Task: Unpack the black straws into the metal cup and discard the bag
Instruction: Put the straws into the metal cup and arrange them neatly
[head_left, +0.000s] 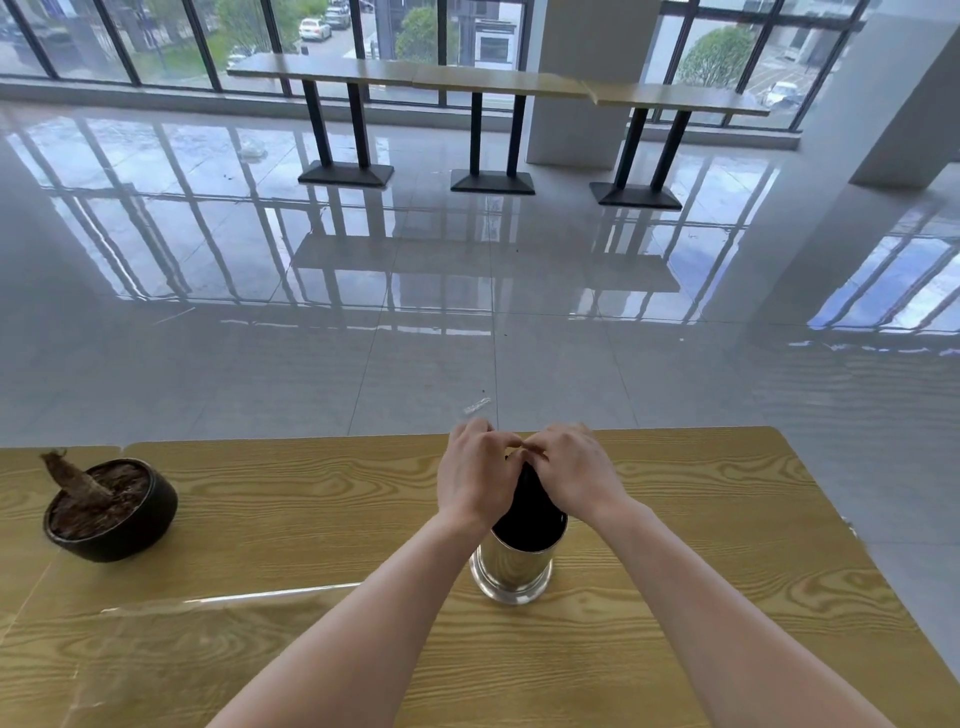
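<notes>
A shiny metal cup (511, 569) stands on the wooden table (311, 519), right of its middle. A bundle of black straws (530, 512) in a clear bag rises out of the cup. My left hand (475, 475) and my right hand (574, 473) meet over the top of the bundle, fingers pinched together on the bag's upper end. The fingers hide the bag's top, and the clear plastic itself is barely visible.
A dark bowl-shaped plant pot (111, 509) with soil and a cut stump sits at the table's left. A small clear scrap (478, 405) lies on the glossy tiled floor just beyond the table's far edge. High tables (493, 83) line the windows far back.
</notes>
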